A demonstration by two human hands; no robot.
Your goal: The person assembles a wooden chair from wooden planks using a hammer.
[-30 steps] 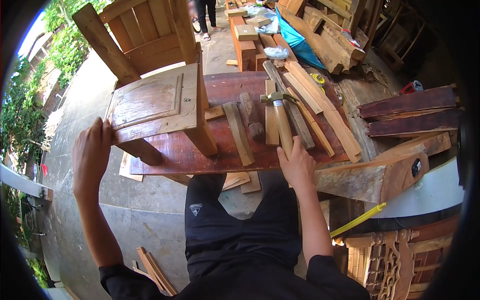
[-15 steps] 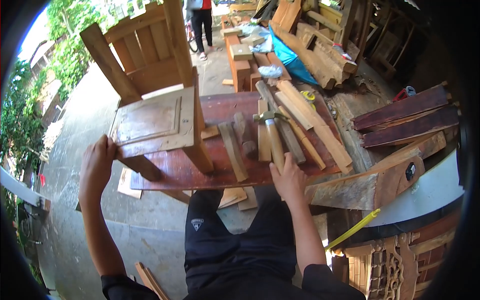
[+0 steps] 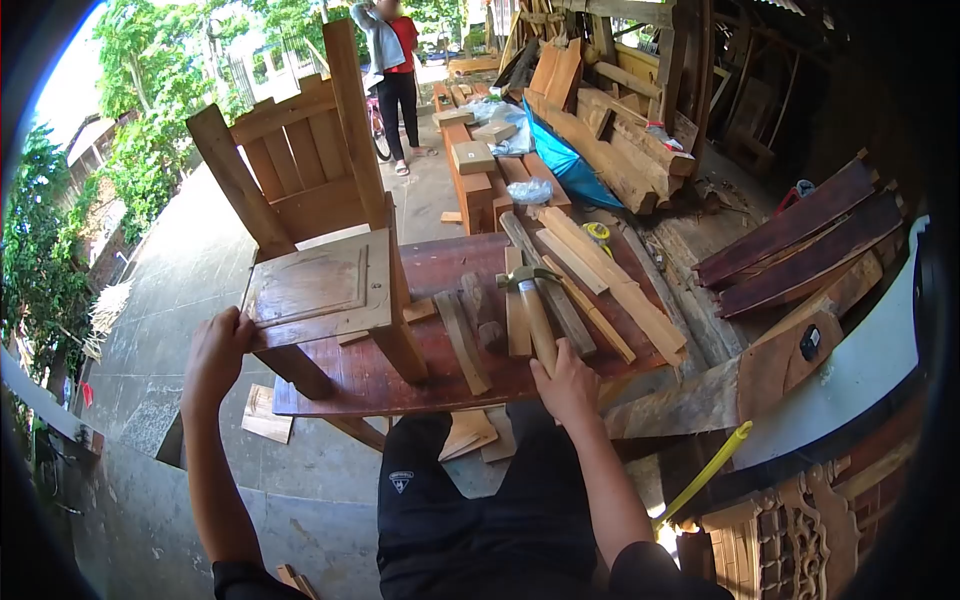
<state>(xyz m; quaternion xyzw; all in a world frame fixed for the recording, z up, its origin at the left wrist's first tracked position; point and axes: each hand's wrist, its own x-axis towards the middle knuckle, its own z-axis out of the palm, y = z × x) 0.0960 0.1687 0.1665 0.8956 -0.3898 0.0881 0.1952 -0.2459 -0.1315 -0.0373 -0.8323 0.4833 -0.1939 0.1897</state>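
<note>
A small wooden chair (image 3: 318,272) with a slatted back stands on the dark red table (image 3: 440,385). My left hand (image 3: 217,357) is closed on the front left corner of its seat, fingers curled over the edge. In my right hand (image 3: 567,383) is the wooden handle of a hammer (image 3: 538,318); its metal head points away from me, over loose wood strips on the table. Between chair and hammer lie a curved wood piece (image 3: 462,343) and a short rounded dark piece of wood (image 3: 483,310).
Long wood strips (image 3: 625,290) and a yellow tape measure (image 3: 597,232) lie on the table's right side. Dark planks (image 3: 800,240) are stacked further right. Behind are timber beams (image 3: 470,185), a blue sheet (image 3: 560,160) and a standing person (image 3: 398,90). A yellow hose (image 3: 705,475) runs at lower right.
The view has tilted up, so the table and chair sit lower and more of the person behind shows. Both hands keep their grip on the chair and the hammer.
</note>
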